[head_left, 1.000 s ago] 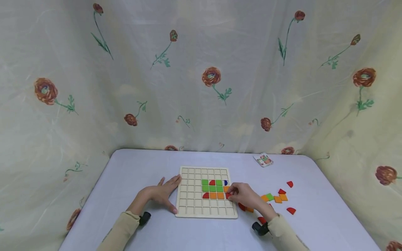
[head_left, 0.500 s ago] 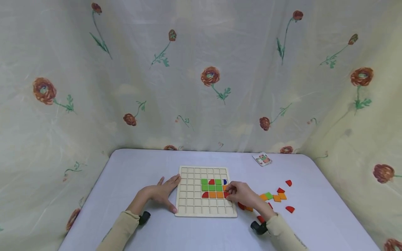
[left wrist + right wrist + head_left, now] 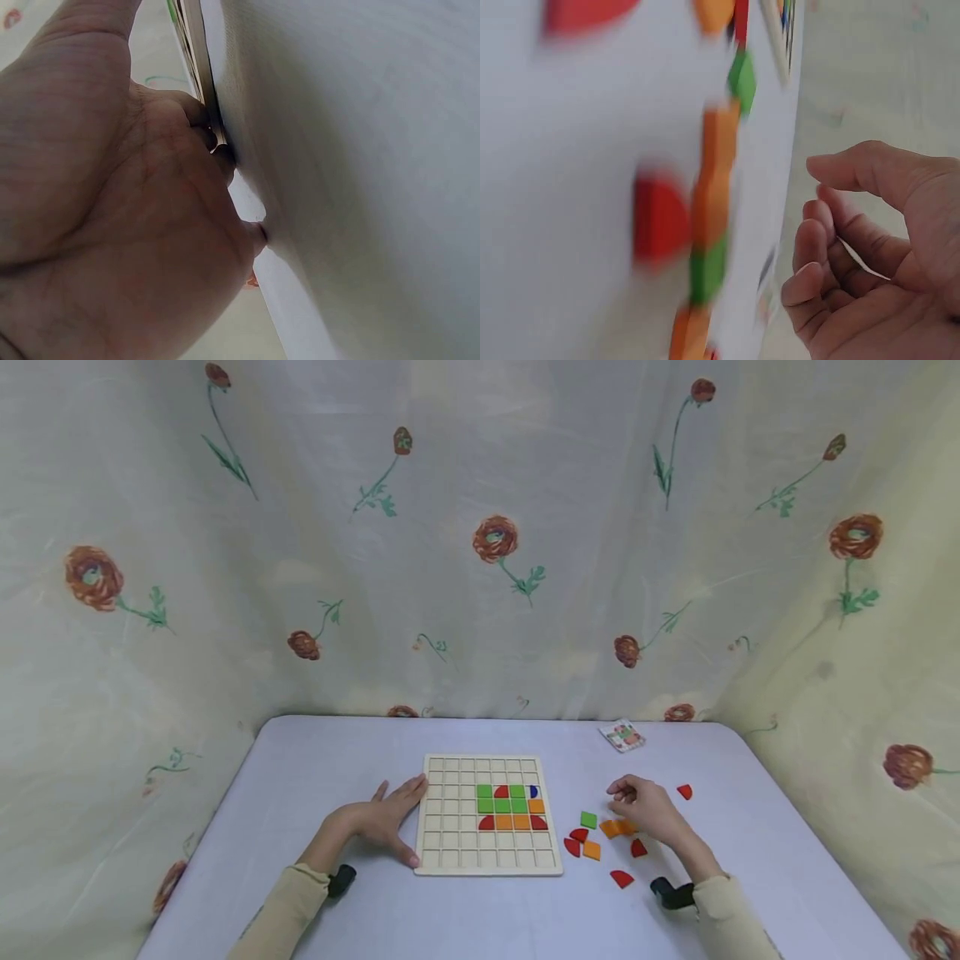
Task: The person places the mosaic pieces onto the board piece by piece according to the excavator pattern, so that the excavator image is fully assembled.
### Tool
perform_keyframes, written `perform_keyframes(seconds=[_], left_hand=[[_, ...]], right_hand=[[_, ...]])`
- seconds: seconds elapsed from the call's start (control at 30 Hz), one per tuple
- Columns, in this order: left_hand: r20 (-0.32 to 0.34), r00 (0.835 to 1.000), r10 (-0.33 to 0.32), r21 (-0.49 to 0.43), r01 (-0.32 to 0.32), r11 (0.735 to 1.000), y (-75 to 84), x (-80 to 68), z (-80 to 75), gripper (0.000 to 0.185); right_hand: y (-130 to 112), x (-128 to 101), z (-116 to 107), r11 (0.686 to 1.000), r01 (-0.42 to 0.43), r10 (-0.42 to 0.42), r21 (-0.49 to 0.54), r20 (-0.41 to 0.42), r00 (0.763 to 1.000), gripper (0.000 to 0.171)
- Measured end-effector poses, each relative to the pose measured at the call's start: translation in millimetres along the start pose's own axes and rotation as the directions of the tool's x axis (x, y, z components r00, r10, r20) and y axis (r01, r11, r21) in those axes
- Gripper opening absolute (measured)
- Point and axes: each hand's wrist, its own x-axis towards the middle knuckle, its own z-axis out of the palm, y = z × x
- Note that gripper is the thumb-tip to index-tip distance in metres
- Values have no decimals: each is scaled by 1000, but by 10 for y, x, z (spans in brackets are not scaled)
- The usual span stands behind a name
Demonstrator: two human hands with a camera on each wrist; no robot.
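The right hand [image 3: 647,804], fingers loosely curled and holding nothing, hovers over the loose tiles right of centre; an orange square tile [image 3: 610,828] lies just below-left of it. The left hand [image 3: 384,817] presses flat against the wooden grid board [image 3: 450,827].

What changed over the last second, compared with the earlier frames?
The right hand left the board's right edge and moved right, over the loose pieces, fingers loosely curled and holding nothing. A red piece now shows in the cell it had covered. The loose pieces lie differently. The left hand stayed flat against the board's left edge.
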Motion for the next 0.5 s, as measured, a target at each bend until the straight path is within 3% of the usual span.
perform_keyframes(seconds=[0.27, 0.5], left_hand=[[0, 1000, -5, -8, 5, 1000, 33, -18, -11, 130], [-5, 1000, 8, -15, -8, 1000, 34, -21, -11, 131]], right_hand=[[553, -89, -362, 988, -140, 137, -59, -38, 990, 38], [752, -86, -416, 974, -206, 204, -91, -32, 978, 40]])
